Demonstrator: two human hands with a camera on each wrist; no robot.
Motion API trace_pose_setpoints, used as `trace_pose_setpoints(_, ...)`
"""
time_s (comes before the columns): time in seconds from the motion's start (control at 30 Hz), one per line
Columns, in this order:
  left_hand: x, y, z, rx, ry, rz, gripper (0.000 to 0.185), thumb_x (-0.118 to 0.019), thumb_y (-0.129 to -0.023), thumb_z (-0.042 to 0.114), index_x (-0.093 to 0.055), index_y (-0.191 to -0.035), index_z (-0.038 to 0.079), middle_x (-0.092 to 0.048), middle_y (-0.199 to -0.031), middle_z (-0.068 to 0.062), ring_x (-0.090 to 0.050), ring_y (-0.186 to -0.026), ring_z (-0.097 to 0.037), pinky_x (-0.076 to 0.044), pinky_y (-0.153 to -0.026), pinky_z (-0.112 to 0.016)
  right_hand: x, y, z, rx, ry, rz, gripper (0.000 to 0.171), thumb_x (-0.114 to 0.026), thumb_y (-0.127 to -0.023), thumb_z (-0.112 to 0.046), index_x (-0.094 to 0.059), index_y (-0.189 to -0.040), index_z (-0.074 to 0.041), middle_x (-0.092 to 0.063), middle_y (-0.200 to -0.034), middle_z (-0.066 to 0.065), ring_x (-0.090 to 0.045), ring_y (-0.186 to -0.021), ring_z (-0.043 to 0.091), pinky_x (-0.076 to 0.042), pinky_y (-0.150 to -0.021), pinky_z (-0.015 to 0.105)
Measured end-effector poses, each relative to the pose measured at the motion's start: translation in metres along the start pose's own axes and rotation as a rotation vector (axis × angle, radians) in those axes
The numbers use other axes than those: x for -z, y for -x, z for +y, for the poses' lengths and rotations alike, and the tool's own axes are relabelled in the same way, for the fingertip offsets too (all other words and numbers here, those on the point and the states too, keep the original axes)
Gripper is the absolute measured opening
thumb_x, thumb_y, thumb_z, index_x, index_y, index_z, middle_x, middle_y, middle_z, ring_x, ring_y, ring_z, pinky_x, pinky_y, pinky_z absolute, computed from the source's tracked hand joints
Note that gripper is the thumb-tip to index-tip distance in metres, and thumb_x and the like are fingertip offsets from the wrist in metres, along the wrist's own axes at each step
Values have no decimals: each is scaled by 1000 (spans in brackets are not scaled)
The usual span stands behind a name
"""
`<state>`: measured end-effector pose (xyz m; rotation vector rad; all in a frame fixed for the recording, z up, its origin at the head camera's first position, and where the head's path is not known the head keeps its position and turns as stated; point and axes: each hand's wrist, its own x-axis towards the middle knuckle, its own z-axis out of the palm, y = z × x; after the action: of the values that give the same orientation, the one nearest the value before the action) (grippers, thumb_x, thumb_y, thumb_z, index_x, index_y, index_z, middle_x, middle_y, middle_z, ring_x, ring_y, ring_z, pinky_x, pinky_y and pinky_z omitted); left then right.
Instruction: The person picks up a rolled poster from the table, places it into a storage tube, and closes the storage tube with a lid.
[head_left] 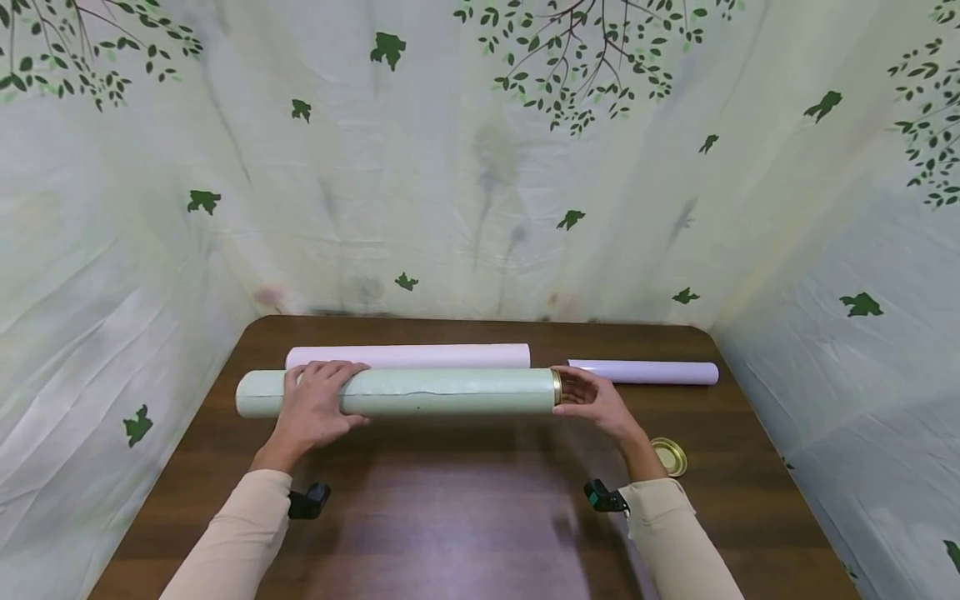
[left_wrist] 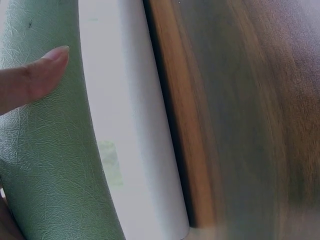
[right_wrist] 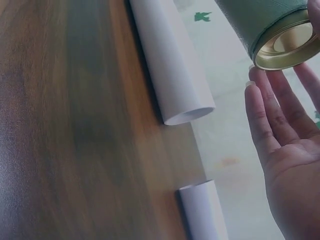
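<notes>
The green tube (head_left: 420, 392) lies crosswise on the table (head_left: 465, 517), just before the white roll (head_left: 408, 356). The left hand (head_left: 315, 404) rests flat on it, fingers extended. The right hand (head_left: 592, 400), fingers straight, cups its gold-rimmed open end.

Three long cylinders lie on the tabletop (head_left: 480, 533): one green tube (head_left: 420, 392), one pink paper roll (head_left: 408, 356) and one lilac paper roll (head_left: 645, 372). One gold lid (head_left: 669, 456) sits near the right edge.
</notes>
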<state>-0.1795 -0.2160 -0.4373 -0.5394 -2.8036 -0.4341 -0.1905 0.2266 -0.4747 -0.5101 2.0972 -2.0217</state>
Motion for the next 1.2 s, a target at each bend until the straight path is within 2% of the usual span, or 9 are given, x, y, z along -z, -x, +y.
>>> trace_pose_setpoints(0.23,-1,2,0,9,-2,0,75,-90,-60,32,-59,-126,12,-61,-119,-14,-48,-110,-39,-23,-96,-61,-2,1,0,30,1,2,68,-78,-77,-1,-45,-136,9,-54,-129,18,-61,-106,15,-52,-86,28)
trace_pose_setpoints(0.47,-1,3,2,11,2,3,75,-90,-60,32,-60,-125,12,-61,-119,-14,-48,-110,-39,-24,-95,-61,-3,2,0,37,14,-19,62,-71,-83,2,-44,-137,10,-59,-121,9,-63,-102,16,-54,-79,29)
trace_pose_setpoints(0.6,-1,2,3,5,8,9,75,-90,-60,32,-59,-125,12,-61,-119,-13,-47,-110,-39,-24,-95,-60,-2,2,1,40,8,-23,59,-69,-85,0,-46,-138,8,-59,-120,5,-62,-102,18,-54,-79,29)
trace_pose_setpoints(0.83,0,2,4,13,8,-4,75,-90,-60,32,-60,-125,13,-61,-119,-13,-48,-110,-39,-23,-96,-61,-2,3,2,39,-35,-19,62,-73,-80,3,-45,-136,10,-58,-122,4,-62,-103,16,-54,-81,28)
trace_pose_setpoints(1.07,-1,2,4,10,8,3,75,-90,-59,32,-60,-125,13,-62,-118,-13,-48,-110,-39,-24,-95,-60,-5,3,0,97,-25,30,67,-77,-76,4,-45,-134,11,-59,-122,2,-62,-104,16,-53,-83,28)
trace_pose_setpoints(1.2,-1,1,4,17,5,-3,75,-90,-59,32,-60,-125,13,-62,-119,-13,-48,-110,-39,-24,-95,-60,-4,5,1,99,-19,28,64,-76,-78,3,-46,-134,11,-61,-120,-1,-63,-103,15,-54,-80,28)
